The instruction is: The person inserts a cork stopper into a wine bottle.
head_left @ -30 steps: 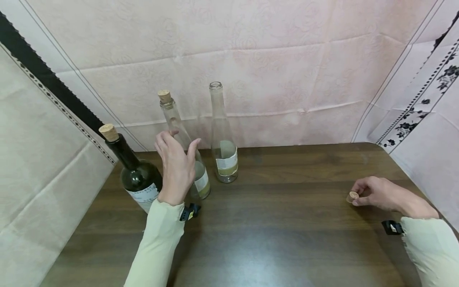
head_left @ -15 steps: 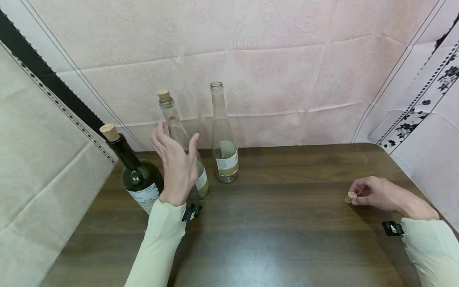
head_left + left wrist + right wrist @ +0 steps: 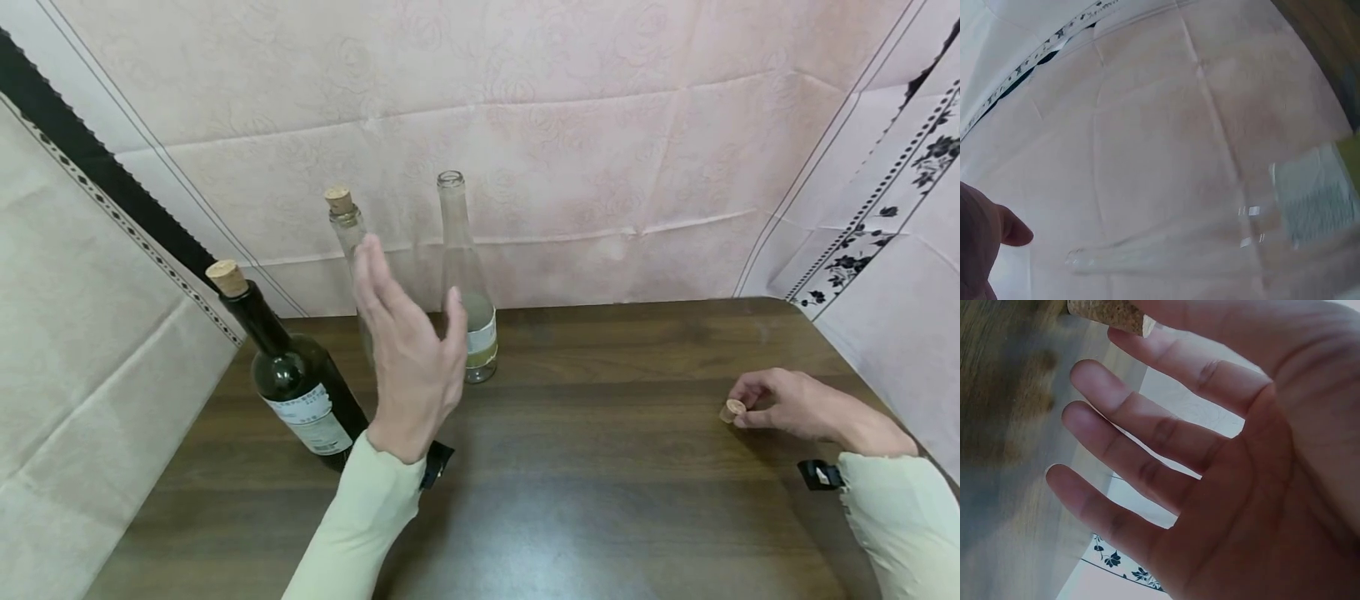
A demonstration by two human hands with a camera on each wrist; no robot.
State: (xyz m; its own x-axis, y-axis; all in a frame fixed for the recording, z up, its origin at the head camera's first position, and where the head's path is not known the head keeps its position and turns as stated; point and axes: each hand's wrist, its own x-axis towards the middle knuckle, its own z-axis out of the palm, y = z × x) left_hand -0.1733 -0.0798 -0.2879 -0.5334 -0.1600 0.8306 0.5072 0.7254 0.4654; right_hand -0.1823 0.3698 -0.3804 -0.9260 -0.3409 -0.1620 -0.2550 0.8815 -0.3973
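My left hand (image 3: pixel 416 358) is raised with its fingers straight, holding nothing, in front of a corked clear bottle (image 3: pixel 347 229) whose lower part it hides. Just beyond the thumb, an uncorked clear bottle (image 3: pixel 454 225) stands upright; the left wrist view shows this clear bottle (image 3: pixel 1166 253) apart from the thumb. On the right, my right hand (image 3: pixel 795 406) pinches a small cork (image 3: pixel 732 411) between thumb and index finger, low over the table. The right wrist view shows the cork (image 3: pixel 1113 314) at the fingertips, the other fingers loosely extended.
A dark green wine bottle (image 3: pixel 292 367) with a cork in its neck stands left of my left hand. The brown wooden table (image 3: pixel 600 467) meets a pale patterned cloth (image 3: pixel 585 167) along its back edge. More cloth hangs at both sides.
My left hand has straightened its fingers, come away from the corked clear bottle and shifted right toward the uncorked one. The right hand with the cork has barely moved.
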